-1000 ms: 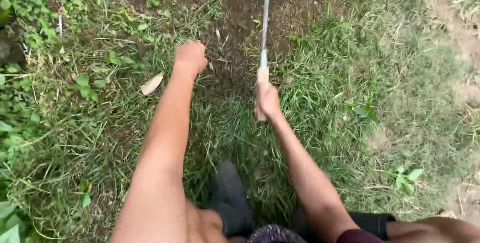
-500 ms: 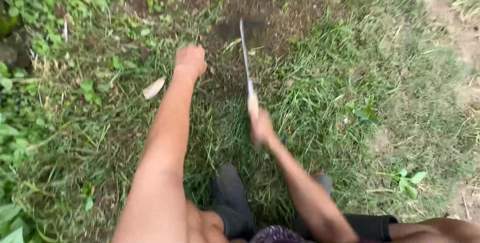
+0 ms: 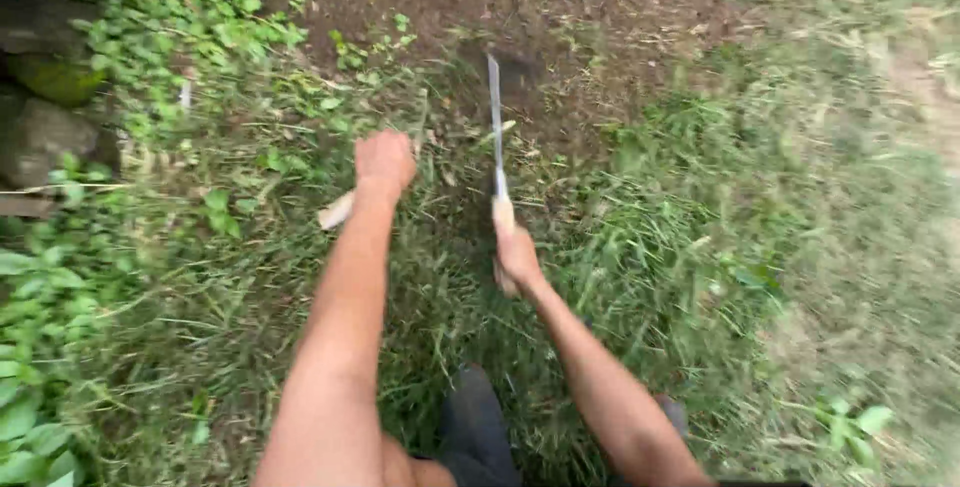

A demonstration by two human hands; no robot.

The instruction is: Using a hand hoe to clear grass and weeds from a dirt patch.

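Two hands work: right hand (image 3: 517, 257) grips long grey metal blade (image 3: 494, 127) mid-frame; left hand (image 3: 384, 163), fisted, should stay clear.

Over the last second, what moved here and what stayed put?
The right hand swung the long blade down and a little leftward: its tip, earlier at the top edge of the view, now lies lower over the bare soil. Nothing was picked up or let go. The left hand stayed fisted over the grass, beside the pale leaf.
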